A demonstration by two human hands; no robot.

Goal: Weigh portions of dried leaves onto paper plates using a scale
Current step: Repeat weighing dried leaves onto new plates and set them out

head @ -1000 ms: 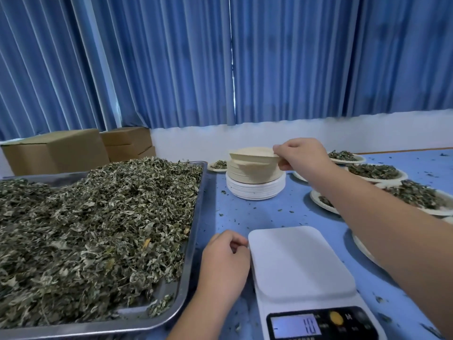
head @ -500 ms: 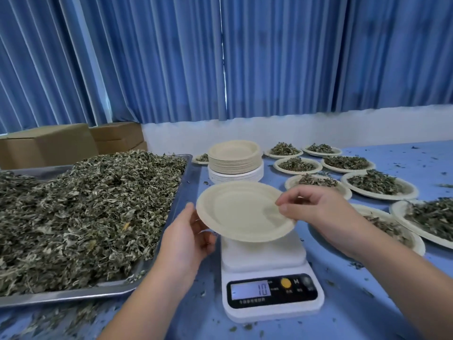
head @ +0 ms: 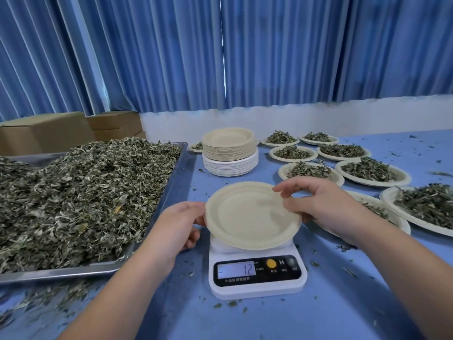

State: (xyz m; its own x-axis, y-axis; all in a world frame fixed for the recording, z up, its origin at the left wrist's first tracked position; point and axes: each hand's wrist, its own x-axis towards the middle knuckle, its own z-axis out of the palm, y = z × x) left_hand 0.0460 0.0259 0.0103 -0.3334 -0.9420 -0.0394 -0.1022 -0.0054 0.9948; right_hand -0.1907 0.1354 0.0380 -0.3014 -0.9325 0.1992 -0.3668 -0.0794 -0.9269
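Note:
An empty beige paper plate (head: 250, 217) sits on the platform of a white digital scale (head: 257, 288), whose display reads 12. My left hand (head: 179, 224) holds the plate's left rim, thumb on top and fingers curled below. My right hand (head: 318, 204) pinches the right rim, fingers above and thumb under the edge. A heap of dried leaves (head: 73, 192) fills a metal tray (head: 176, 177) to the left of the scale.
A stack of empty plates (head: 229, 150) stands behind the scale. Several plates filled with leaves (head: 367, 170) cover the blue table to the right. Cardboard boxes (head: 44, 133) stand behind the tray. Loose leaf bits lie scattered around the scale.
My right hand took a plate off the stack and brought it down onto the scale. My left hand came up to its left rim. The display went from 10 to 12.

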